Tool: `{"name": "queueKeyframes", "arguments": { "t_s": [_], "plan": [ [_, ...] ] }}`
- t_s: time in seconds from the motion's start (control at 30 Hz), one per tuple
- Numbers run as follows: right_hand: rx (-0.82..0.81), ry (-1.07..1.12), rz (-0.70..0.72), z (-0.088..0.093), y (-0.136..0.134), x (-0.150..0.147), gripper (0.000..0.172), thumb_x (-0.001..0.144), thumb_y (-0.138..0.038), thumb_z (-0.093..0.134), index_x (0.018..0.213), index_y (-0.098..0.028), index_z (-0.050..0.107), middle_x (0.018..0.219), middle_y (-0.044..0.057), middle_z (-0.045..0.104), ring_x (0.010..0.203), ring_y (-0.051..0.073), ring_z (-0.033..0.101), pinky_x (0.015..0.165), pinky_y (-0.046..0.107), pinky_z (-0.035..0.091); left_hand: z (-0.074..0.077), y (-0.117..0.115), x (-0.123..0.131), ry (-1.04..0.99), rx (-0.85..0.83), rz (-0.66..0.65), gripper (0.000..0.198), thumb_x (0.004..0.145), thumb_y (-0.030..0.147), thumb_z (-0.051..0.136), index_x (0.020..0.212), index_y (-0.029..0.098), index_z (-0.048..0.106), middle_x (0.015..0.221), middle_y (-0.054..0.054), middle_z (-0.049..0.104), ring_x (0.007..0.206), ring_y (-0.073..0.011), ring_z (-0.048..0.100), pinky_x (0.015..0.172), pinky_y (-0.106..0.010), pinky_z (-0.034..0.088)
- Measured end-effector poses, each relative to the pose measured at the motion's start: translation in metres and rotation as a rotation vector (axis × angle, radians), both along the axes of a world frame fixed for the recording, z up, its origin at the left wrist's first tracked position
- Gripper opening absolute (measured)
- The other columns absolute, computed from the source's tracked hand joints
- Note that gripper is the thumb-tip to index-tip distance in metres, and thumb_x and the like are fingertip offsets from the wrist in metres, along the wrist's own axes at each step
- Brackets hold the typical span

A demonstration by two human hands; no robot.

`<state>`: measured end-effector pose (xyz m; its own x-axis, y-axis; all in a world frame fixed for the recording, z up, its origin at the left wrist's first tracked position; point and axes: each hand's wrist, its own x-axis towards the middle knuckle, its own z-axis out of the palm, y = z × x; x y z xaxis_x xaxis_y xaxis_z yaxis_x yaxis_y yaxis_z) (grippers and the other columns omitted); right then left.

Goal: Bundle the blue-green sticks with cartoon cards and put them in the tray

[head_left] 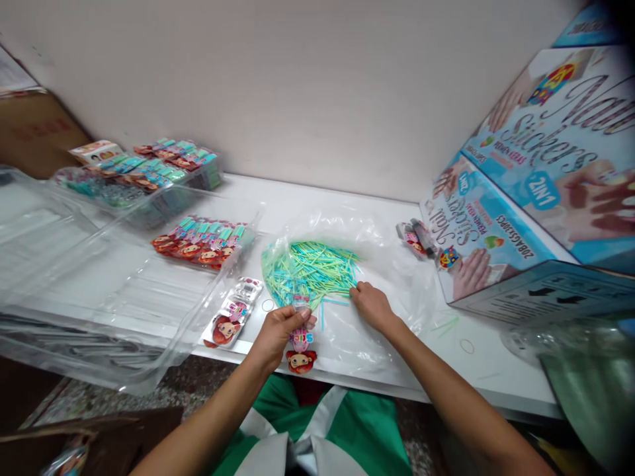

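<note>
Pinching a printed packet (301,342), the left hand (280,330) is near the green-and-blue sticks (322,266); the right hand (371,305) bunches at their edge, its grip unclear.

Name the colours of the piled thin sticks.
The sticks are light green and light blue; best seen in the head view.

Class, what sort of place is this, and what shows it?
Probably a packing workstation: loose blue and green sticks heaped on clear plastic, printed packets in a row, and Nail Stickers cartons alongside.
</note>
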<state>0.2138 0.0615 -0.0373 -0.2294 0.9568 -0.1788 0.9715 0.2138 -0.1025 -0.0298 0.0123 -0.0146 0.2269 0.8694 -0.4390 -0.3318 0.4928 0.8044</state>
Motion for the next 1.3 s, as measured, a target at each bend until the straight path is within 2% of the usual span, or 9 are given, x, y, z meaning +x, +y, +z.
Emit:
{"name": "queueKeyframes", "arguments": {
  "t_s": [0.23,0.43,0.57,0.7,0.8,0.9,1.03,1.13,1.3],
  "plan": [
    [0.045,-0.015,0.027,0.011,0.036,-0.021,0.031,0.097,-0.026,0.027,0.111,-0.016,0.052,0.11,0.011,0.055,0.102,0.018,0.052,0.08,0.026,0.039,-0.003,-0.003,-0.003,0.027,0.0,-0.021,0.023,0.064,0.035,0.075,0.069,0.013,0.072,0.069,-0.006,0.07,0.061,-0.0121,0.061,0.061,-0.022,0.045],
    [-0.095,-0.073,0.005,0.001,0.078,-0.066,0.031,0.089,-0.031,0.053,0.113,-0.013,0.055,0.113,0.011,0.057,0.096,0.02,0.058,0.081,0.037,0.049,0.003,-0.006,0.001,0.036,-0.017,-0.047,0.024,0.063,0.036,0.076,0.069,0.013,0.072,0.07,-0.007,0.071,0.06,-0.0131,0.062,0.061,-0.023,0.045],
    [-0.199,-0.049,-0.002,-0.001,0.086,-0.067,0.034,0.088,-0.031,0.054,0.117,-0.013,0.053,0.116,0.01,0.056,0.098,0.02,0.058,0.082,0.04,0.05,0.005,-0.008,-0.003,0.052,-0.011,-0.036,0.024,0.063,0.036,0.076,0.068,0.013,0.072,0.07,-0.007,0.072,0.061,-0.0136,0.063,0.063,-0.024,0.046],
    [-0.272,0.054,-0.039,0.002,0.08,-0.036,0.032,0.088,-0.032,0.053,0.116,-0.015,0.054,0.115,0.009,0.056,0.097,0.02,0.058,0.081,0.04,0.05,0.004,-0.006,-0.012,0.062,0.001,-0.018,0.024,0.063,0.035,0.076,0.071,0.013,0.073,0.072,-0.008,0.072,0.064,-0.0147,0.064,0.066,-0.024,0.046],
    [-0.301,0.188,-0.074,0.003,0.069,-0.015,0.026,0.09,-0.032,0.048,0.099,-0.011,0.06,0.1,0.007,0.061,0.09,0.02,0.058,0.079,0.036,0.048,0.002,-0.003,-0.015,0.059,0.015,-0.017,0.026,0.064,0.036,0.076,0.074,0.012,0.073,0.074,-0.008,0.072,0.066,-0.0148,0.064,0.067,-0.024,0.047],
    [-0.32,0.359,-0.122,0.004,0.054,-0.007,0.027,0.089,-0.03,0.039,0.079,-0.013,0.057,0.087,0.007,0.062,0.085,0.019,0.056,0.077,0.03,0.044,0.006,0.001,-0.012,0.041,0.03,-0.021,0.028,0.064,0.037,0.075,0.075,0.011,0.072,0.074,-0.008,0.072,0.066,-0.0141,0.063,0.065,-0.023,0.046],
    [-0.397,0.619,-0.133,0.009,0.03,-0.006,0.03,0.089,-0.03,0.027,0.076,-0.016,0.049,0.076,0.005,0.059,0.07,0.014,0.054,0.065,0.026,0.045,0.015,0.01,-0.008,0.062,0.075,0.026,0.029,0.064,0.037,0.076,0.076,0.011,0.071,0.073,-0.008,0.072,0.066,-0.0139,0.063,0.064,-0.023,0.046],
    [-0.463,0.778,-0.087,0.017,0.015,-0.007,0.033,0.09,-0.037,0.024,0.076,-0.017,0.045,0.069,0.003,0.053,0.06,0.012,0.051,0.059,0.025,0.044,0.016,0.029,-0.004,0.119,0.164,0.109,0.031,0.064,0.038,0.075,0.08,0.011,0.071,0.073,-0.007,0.071,0.069,-0.0157,0.064,0.068,-0.025,0.047],
    [-0.44,0.855,-0.005,0.027,0.002,-0.009,0.033,0.09,-0.047,0.032,0.075,-0.019,0.041,0.067,-0.001,0.046,0.06,0.011,0.046,0.061,0.027,0.041,0.019,0.072,0.022,0.241,0.473,0.194,0.031,0.07,0.042,0.068,0.082,0.014,0.07,0.076,-0.006,0.071,0.075,-0.019,0.065,0.075,-0.032,0.049]
  ]
}}
